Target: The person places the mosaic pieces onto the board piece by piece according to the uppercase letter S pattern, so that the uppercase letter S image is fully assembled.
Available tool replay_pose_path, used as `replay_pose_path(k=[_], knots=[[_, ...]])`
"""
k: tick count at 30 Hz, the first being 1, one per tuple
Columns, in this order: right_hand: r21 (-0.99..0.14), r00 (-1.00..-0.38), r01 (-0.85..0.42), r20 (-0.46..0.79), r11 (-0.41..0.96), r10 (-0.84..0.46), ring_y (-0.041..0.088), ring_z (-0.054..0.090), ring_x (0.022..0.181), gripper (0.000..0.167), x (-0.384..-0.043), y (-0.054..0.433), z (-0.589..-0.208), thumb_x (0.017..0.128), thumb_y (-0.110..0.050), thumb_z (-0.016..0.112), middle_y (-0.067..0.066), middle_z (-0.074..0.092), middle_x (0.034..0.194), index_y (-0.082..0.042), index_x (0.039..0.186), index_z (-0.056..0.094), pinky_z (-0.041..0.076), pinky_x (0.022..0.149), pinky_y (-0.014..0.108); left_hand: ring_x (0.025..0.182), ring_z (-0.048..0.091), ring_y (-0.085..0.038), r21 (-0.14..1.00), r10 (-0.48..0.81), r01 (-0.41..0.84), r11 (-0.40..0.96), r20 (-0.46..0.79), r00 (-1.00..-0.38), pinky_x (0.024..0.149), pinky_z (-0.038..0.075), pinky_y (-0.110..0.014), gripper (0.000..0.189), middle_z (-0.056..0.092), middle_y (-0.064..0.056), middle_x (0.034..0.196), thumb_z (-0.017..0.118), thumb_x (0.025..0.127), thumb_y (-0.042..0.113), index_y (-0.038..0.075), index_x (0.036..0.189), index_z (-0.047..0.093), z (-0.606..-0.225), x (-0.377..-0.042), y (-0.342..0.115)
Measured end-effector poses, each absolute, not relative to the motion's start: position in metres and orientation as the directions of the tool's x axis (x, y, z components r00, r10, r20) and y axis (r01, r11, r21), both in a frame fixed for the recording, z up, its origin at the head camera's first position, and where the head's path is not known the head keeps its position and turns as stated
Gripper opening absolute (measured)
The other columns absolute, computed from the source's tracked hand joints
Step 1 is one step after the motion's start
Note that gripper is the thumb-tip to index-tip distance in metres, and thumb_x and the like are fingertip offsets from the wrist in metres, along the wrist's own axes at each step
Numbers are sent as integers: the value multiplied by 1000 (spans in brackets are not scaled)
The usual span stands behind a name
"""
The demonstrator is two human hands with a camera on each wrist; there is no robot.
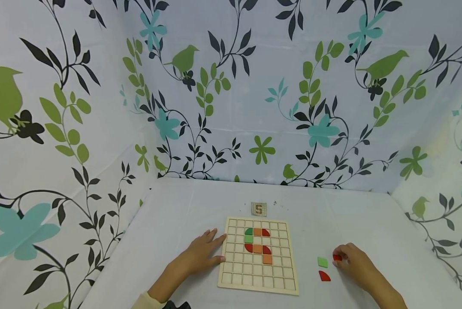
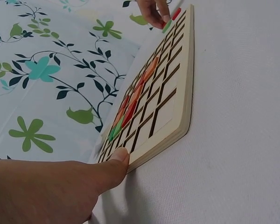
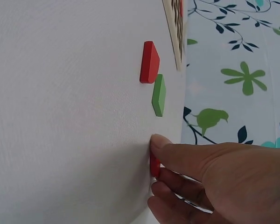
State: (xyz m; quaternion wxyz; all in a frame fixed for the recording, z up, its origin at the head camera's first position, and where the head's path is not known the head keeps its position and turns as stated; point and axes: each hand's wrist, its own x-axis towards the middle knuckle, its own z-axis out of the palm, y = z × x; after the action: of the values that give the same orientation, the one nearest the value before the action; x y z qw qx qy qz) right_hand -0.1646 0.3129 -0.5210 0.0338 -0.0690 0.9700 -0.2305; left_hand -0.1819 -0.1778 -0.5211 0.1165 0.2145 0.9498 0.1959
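A wooden grid board [image 1: 258,281] lies on the white table, with green, orange and red tiles set in some cells as a winding shape. My left hand [image 1: 201,253] rests at the board's left edge with fingers spread; in the left wrist view its thumb [image 2: 114,163] touches the rim. To the right of the board, my right hand [image 1: 356,264] pinches a red tile [image 3: 154,164] between thumb and fingers, low at the tabletop. Beside it lie a light green square tile [image 1: 322,262] and a red quarter-round tile [image 1: 324,276]. Fingers partly cover the pinched tile.
Behind the board, a small card [image 1: 259,209] with a brown pattern shaped like a 5 or an S lies on the table. A patterned cloth [image 1: 231,128] with birds and leaves hangs at the back and sides of the white tabletop [image 1: 184,206].
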Motion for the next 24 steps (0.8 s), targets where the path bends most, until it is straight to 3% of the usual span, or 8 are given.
replay_pose_path(k=[9, 17, 24], knots=[[-392, -985, -168, 23, 904, -174, 17, 59, 85, 17, -178, 298, -519, 90, -10, 83, 2, 61, 92, -1, 101, 74, 59, 83, 43, 157, 27, -48, 423, 449, 361, 831, -128, -884, 122, 30, -69, 74, 32, -23, 170, 65, 102, 53, 17, 163, 43, -520, -182, -177], [-429, -988, -145, 8, 891, -157, 19, 63, 90, 17, -190, 259, -510, 91, -9, 82, 2, 64, 96, -3, 105, 73, 61, 88, 47, 157, 28, -48, 428, 452, 362, 828, -129, -882, 122, 29, -69, 75, 32, -23, 170, 65, 101, 54, 17, 163, 43, -522, -184, -177], [-511, -945, -323, 128, 797, -300, 11, 65, 97, 19, -168, 198, -513, 90, -6, 84, -7, 64, 101, -9, 106, 74, 60, 88, 35, 157, 28, -48, 420, 451, 362, 832, -133, -883, 122, 30, -69, 75, 31, -22, 170, 64, 101, 56, 19, 163, 42, -527, -185, -179]])
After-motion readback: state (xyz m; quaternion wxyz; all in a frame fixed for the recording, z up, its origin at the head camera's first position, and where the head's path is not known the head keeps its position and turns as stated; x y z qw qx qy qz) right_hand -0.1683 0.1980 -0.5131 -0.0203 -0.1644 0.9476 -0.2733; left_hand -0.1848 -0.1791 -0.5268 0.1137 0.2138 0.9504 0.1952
